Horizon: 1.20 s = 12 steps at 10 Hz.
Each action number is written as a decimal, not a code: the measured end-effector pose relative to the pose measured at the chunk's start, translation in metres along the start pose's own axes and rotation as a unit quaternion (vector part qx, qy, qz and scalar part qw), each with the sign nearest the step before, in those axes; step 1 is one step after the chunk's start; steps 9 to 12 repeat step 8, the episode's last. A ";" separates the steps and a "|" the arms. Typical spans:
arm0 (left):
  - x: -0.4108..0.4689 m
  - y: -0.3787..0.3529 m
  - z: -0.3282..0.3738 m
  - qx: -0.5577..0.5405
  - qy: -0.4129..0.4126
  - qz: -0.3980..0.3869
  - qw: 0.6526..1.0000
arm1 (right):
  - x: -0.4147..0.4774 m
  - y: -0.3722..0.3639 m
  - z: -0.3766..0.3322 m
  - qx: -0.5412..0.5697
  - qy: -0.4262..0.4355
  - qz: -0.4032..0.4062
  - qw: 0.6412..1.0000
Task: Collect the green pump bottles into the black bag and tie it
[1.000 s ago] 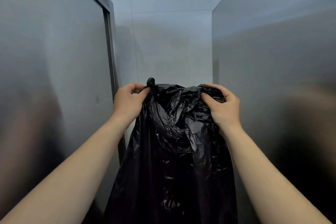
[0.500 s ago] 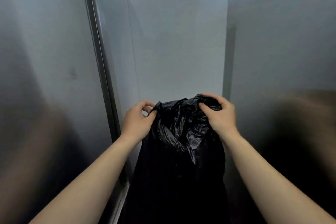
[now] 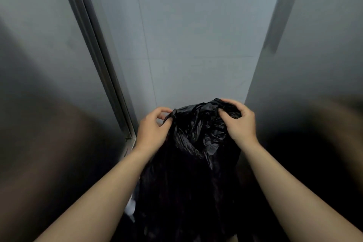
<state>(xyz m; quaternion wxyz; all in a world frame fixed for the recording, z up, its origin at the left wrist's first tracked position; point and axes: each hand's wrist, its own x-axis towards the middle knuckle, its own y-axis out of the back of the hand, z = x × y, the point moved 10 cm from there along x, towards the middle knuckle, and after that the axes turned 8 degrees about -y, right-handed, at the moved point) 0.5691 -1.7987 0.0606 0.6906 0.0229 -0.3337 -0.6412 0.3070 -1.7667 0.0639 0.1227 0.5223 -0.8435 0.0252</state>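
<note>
At the gathered top of the black bag [image 3: 193, 155], your left hand [image 3: 152, 129] pinched a twisted ear of plastic between thumb and fingers, while your right hand [image 3: 238, 122] was clenched around a bunched fold of the rim on the opposite side. Both forearms reached in from the lower corners, and the bag hung down between them, crumpled and glossy near the top, its lower part lost in shadow. Whatever was inside it could not be seen. Just left of the bag ran a metal door frame [image 3: 102, 61], with a dull steel panel [image 3: 39, 65] beyond it. A pale wall [image 3: 196, 35] stood behind the bag, and another grey panel [image 3: 314, 55] rose on your right.
</note>
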 end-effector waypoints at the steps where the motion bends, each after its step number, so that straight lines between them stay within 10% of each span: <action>1: -0.022 -0.019 -0.041 0.022 0.032 -0.019 0.999 | -0.009 -0.006 0.043 -0.047 -0.014 -0.006 0.999; 4: -0.123 -0.073 -0.130 0.031 0.139 -0.161 0.977 | -0.058 -0.029 0.167 -0.274 -0.085 -0.105 0.952; 12: -0.156 -0.024 -0.062 -0.006 0.083 -0.147 0.986 | -0.107 -0.007 0.089 -0.350 -0.082 -0.143 0.922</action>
